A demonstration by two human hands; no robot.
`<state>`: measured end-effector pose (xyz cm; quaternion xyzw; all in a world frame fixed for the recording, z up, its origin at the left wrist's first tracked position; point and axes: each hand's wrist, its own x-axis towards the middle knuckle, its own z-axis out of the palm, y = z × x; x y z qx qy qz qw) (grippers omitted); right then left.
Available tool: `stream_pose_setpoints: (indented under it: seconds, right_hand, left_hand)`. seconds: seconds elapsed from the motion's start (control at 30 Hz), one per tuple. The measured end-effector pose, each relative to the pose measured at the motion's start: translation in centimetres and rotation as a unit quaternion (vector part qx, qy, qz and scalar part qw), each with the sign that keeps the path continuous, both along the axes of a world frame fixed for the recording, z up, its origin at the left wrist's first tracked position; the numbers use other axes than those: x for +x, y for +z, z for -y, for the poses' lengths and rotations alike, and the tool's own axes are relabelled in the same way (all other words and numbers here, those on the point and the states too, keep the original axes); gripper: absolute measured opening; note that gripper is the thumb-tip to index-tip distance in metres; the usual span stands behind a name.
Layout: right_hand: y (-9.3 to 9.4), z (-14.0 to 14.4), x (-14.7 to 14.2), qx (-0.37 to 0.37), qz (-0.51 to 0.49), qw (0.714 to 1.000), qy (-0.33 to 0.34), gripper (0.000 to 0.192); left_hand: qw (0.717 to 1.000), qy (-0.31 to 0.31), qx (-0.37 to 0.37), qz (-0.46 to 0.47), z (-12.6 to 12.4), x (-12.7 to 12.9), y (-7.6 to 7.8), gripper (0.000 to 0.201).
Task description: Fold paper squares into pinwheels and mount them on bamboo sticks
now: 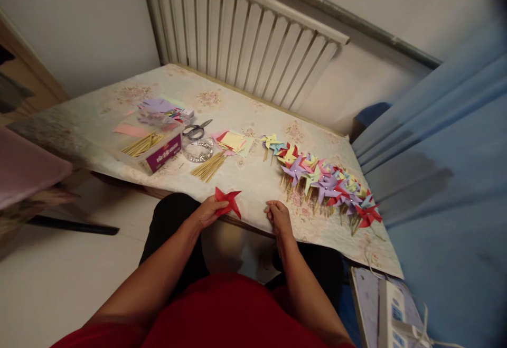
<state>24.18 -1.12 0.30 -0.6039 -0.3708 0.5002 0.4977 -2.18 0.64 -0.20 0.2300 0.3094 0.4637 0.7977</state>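
Pinwheel (pixel 228 201) of red paper in left hand (pixel 207 212) grip, longest blade toward bottom right; right hand (pixel 278 216) pinched, contents unclear.

A tabletop (pixel 245 179) covered with a pale cloth printed in faded pink flowers stands against a white ribbed radiator; towards its left end sits a shallow open box with a purple printed side (pixel 152 152), thin wooden sticks lying inside it; behind the box, near the far edge, a heap of lilac and pink cut paper (pixel 160 110); just right of the box, grey-handled scissors (pixel 197 130), a small clear round dish (pixel 198 151), a loose bundle of wooden sticks (pixel 209 167); near the middle, a stack of yellow and pink paper squares (pixel 233 142); along the right half, a long row of finished paper pinwheels on sticks (pixel 322 181) in yellow, purple, red and green, running to the near right edge.
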Motion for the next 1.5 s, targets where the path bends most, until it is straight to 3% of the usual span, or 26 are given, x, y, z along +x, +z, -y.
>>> stream_pose_setpoints:
  seconds: [0.33,0.93,1.5]
  right_hand:
    - [-0.29,-0.17,0.05,0.009,-0.004,1.000,0.002,0.025]
    - [0.59,0.15,-0.25,0.006,0.004,1.000,0.010,0.025]
    - [0.34,0.17,-0.13,-0.002,-0.009,1.000,0.008,0.029]
  left_hand:
    - [1.000,-0.004,0.013,0.004,-0.06,-0.07,-0.51,0.031]
    - [1.000,0.000,0.004,-0.006,0.07,0.01,0.12,0.035]
    - [1.000,-0.005,0.008,0.000,0.01,0.01,0.07,0.035]
